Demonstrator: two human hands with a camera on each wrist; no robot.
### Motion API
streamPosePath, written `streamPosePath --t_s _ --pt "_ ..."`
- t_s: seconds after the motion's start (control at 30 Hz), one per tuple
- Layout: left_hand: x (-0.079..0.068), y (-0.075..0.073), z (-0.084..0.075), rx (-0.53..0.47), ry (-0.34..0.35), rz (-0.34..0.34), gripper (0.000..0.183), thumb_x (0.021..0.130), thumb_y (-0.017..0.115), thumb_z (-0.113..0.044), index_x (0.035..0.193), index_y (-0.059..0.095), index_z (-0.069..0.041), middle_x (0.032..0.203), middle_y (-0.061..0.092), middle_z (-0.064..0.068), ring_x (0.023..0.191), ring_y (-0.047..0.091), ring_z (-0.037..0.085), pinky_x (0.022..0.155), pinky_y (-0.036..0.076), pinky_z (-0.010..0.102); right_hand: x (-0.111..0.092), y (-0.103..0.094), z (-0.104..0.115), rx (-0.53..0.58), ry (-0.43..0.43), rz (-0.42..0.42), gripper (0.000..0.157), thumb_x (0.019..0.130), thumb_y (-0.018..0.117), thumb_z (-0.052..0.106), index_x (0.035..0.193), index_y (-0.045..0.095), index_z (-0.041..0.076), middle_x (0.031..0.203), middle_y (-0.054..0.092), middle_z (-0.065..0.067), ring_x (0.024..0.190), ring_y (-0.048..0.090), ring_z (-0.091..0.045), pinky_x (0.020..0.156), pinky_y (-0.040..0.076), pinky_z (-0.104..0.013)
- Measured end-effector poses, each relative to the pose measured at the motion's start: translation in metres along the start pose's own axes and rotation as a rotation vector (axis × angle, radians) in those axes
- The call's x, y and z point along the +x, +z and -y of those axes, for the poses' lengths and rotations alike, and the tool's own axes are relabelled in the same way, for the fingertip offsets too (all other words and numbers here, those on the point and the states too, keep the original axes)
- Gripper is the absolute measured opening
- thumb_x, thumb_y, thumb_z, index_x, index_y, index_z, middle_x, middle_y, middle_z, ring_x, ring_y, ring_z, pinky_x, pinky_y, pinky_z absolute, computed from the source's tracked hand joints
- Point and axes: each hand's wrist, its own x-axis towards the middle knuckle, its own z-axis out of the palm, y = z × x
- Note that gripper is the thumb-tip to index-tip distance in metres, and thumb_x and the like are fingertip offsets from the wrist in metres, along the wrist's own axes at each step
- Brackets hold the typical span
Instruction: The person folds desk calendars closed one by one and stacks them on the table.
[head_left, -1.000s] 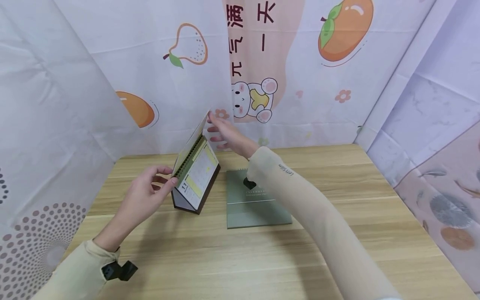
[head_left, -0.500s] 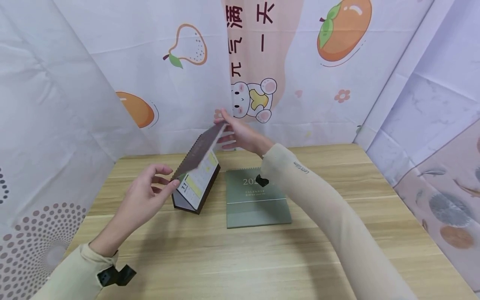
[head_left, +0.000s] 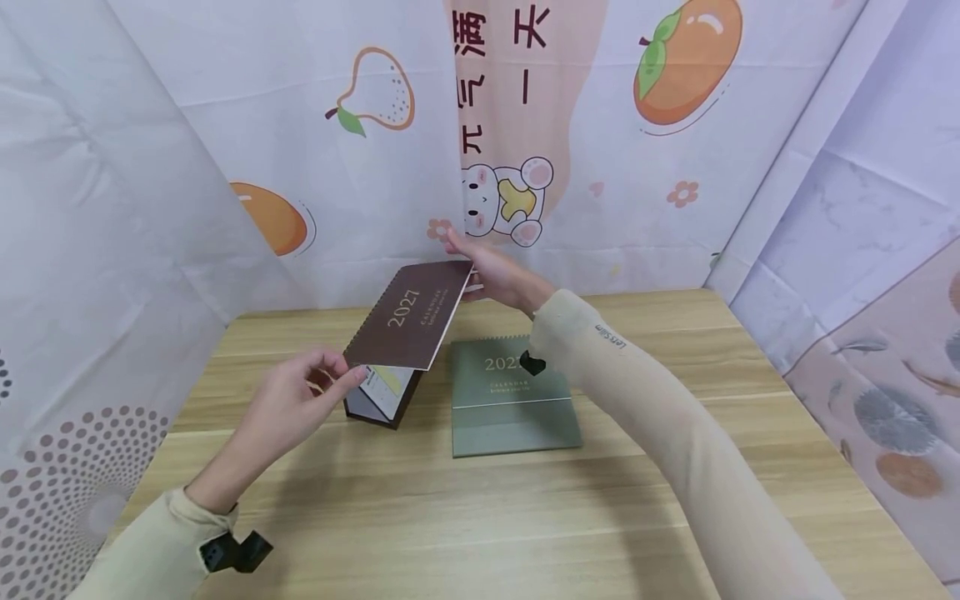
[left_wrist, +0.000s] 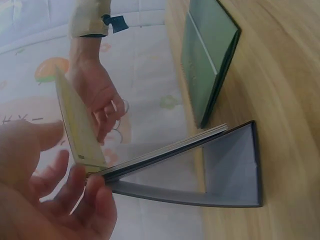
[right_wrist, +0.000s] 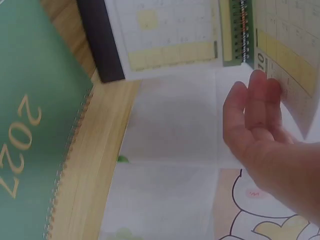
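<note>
Head view: on a surface [head_left: 480, 517], a brown calendar [head_left: 386, 325] with its cover [head_left: 446, 287] raised stands left of a green calendar [head_left: 513, 429]. The left hand [head_left: 300, 392] pinches the brown one's near corner; the right hand [head_left: 498, 275] meets the cover's edge.

Left wrist view: the brown calendar's stand [left_wrist: 232, 162] (a hollow triangle) shows end-on.

Right wrist view: the fingers [right_wrist: 257, 100], loosely bent, touch a page [right_wrist: 290, 50].
</note>
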Motion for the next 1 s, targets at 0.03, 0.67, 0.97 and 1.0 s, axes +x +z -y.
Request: streamPosePath --t_s 0.03,0.67,0.97,1.0 --pt "-0.001 0.001 0.000 0.008 -0.013 0.020 0.027 0.095 0.073 -0.038 0.086 0.066 -0.014 0.075 0.064 0.000 0.066 0.062 0.017 0.054 0.049 0.027 0.000 -0.001 -0.001 -0.022 0.005 -0.010 0.069 0.107 0.040 0.053 0.157 0.034 0.006 0.144 0.048 -0.018 0.108 0.061 -0.030 0.103 0.046 -0.052" --pt "0.007 0.012 0.014 -0.234 -0.116 0.377 0.040 0.104 0.057 -0.042 0.100 0.074 -0.006 0.087 0.070 0.008 0.073 0.064 0.026 0.058 0.058 0.037 0.002 0.003 -0.016 -0.272 0.047 -0.030 0.050 0.106 0.048 0.049 0.127 0.066 0.007 0.114 0.066 -0.013 0.097 0.064 -0.025 0.084 0.055 -0.043" --pt "0.012 0.011 0.017 -0.244 -0.133 0.429 0.044 0.104 0.056 -0.044 0.100 0.074 -0.005 0.092 0.072 0.013 0.079 0.065 0.029 0.061 0.059 0.038 0.005 0.004 -0.024 -0.277 0.054 -0.023 0.049 0.106 0.050 0.045 0.135 0.063 0.008 0.112 0.067 -0.012 0.095 0.064 -0.025 0.083 0.056 -0.041" --pt "0.012 0.011 0.017 -0.246 -0.133 0.432 0.044 0.104 0.056 -0.044 0.100 0.074 -0.004 0.092 0.072 0.013 0.079 0.065 0.031 0.061 0.059 0.037 0.005 0.005 -0.025 -0.280 0.053 -0.025 0.049 0.106 0.050 0.044 0.137 0.062 0.008 0.112 0.067 -0.013 0.095 0.064 -0.025 0.083 0.056 -0.042"
